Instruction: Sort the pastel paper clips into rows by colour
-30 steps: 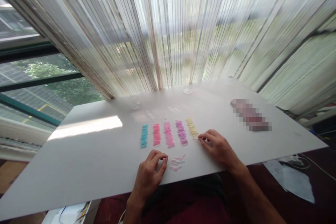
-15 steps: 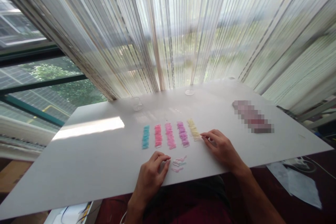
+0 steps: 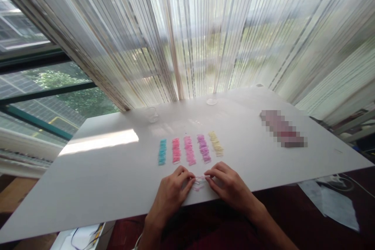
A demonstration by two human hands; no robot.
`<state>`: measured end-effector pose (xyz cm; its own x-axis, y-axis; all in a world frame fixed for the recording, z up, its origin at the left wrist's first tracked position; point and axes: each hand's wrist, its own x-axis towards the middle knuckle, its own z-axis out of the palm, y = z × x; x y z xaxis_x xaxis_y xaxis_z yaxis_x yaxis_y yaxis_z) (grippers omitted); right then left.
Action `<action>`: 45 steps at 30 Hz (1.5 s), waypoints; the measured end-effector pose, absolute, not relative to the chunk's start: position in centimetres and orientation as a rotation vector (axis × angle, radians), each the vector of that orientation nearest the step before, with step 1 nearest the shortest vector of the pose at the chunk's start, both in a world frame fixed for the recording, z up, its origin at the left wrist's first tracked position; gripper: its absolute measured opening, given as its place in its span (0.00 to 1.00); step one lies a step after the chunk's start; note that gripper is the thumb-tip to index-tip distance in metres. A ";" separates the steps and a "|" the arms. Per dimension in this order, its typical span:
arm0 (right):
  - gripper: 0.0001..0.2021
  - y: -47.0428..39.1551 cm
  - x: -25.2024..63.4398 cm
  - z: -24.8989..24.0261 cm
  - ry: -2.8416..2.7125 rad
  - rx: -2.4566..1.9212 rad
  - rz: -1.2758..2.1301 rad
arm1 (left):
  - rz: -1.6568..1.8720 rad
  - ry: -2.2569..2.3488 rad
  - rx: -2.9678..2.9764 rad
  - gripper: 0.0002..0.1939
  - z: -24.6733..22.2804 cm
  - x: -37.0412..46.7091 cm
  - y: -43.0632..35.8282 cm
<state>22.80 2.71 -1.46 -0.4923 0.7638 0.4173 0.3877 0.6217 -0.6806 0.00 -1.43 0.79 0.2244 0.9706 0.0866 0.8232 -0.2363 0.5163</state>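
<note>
My left hand (image 3: 174,187) rests low over the white table, thumb and forefinger pinched at the left edge of a few loose, thin pink and pale green bands (image 3: 199,183). On their right side, my right hand (image 3: 227,181) has its thumb and forefinger closed at the end of a pink band. What sits between the left fingertips is too small to make out. Beyond the hands lie rows of small bands: blue (image 3: 162,152), red-pink (image 3: 176,150), pink (image 3: 190,151), purple (image 3: 204,149) and pale yellow (image 3: 216,144).
The white table (image 3: 117,179) ends close in front of my body. Near its back edge are a clear object (image 3: 152,115) and a clear round piece (image 3: 211,102). A pixelated reddish item (image 3: 283,129) lies at the right. Striped sheer curtains (image 3: 199,39) hang behind.
My right hand has moved left and nearer, from beside the yellow row to the loose bands. My left hand has shifted slightly right, its fingers still pinched.
</note>
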 end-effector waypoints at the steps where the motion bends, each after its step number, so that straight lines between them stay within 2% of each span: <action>1: 0.06 2.6 22.5 -1.5 -2.135 -0.899 0.678 | 0.557 1.661 2.147 0.09 0.7 0.0 -1.4; 31: 0.05 2.6 21.1 -1.4 -2.109 -0.823 0.668 | 0.859 1.471 2.054 0.09 0.4 0.2 -2.1; 45: 0.05 2.7 21.4 -1.1 -2.080 -0.867 0.733 | 1.102 1.390 2.292 0.08 0.4 0.1 -1.7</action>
